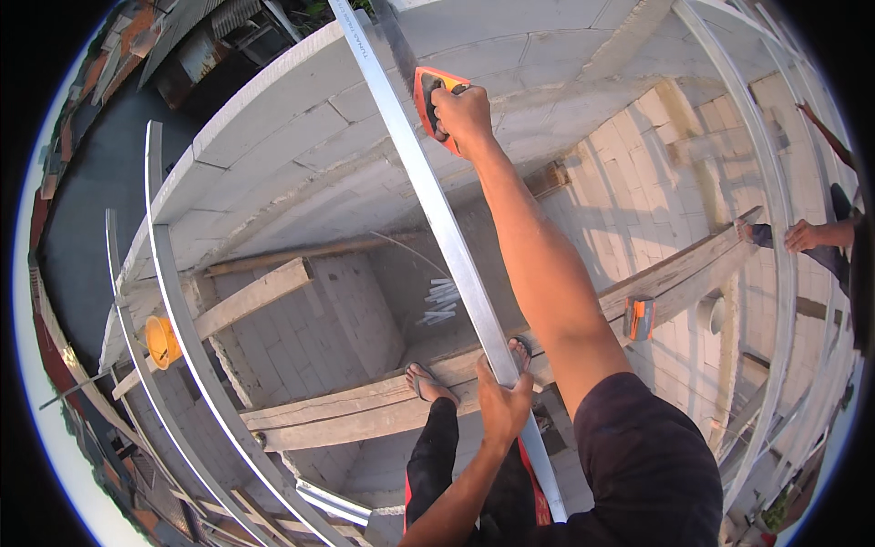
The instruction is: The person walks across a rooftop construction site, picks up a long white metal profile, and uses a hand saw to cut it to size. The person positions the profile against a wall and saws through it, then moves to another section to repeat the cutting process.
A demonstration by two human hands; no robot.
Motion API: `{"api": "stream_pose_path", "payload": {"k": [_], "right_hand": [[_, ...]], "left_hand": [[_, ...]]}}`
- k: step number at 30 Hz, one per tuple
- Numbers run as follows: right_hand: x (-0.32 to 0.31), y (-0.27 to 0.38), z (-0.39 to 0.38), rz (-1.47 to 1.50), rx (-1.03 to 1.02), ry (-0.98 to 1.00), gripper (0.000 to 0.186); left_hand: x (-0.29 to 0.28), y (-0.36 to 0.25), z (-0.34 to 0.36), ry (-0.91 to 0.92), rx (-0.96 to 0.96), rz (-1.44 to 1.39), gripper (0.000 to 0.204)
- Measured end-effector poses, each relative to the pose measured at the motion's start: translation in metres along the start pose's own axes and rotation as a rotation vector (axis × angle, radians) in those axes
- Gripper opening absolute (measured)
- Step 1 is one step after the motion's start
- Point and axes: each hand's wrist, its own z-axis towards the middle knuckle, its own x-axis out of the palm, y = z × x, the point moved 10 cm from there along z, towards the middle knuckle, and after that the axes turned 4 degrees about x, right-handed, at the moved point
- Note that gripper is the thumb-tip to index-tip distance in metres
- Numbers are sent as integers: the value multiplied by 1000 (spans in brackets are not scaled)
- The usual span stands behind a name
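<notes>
My left hand [504, 401] is wrapped round a long silvery metal channel [427, 187] in front of my body. The channel runs from beside my legs up past the top of a block wall. Stretched far forward, my right hand [463, 114] is closed on the orange and black handle of a handsaw [396, 41]. The saw's blade points up and away, just to the right of the channel near the wall top. Whether the blade touches the channel or the wall, I cannot tell.
My sandalled feet stand on wooden planks [355, 410] high above the floor. A pale block wall [301, 137] curves ahead. More metal channels [173, 283] stand left. An orange bucket [162, 342] hangs there. At right, another person's hand [802, 235] is at a metal channel [775, 182].
</notes>
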Motion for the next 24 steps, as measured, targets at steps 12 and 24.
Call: {"api": "stream_pose_path", "payload": {"k": [12, 24], "right_hand": [[4, 25, -16, -102, -98, -6, 24], [10, 21, -1, 42, -63, 28, 20]], "left_hand": [[-5, 11, 1, -11, 76, 131, 49], [-4, 20, 3, 0, 64, 131, 53]]}}
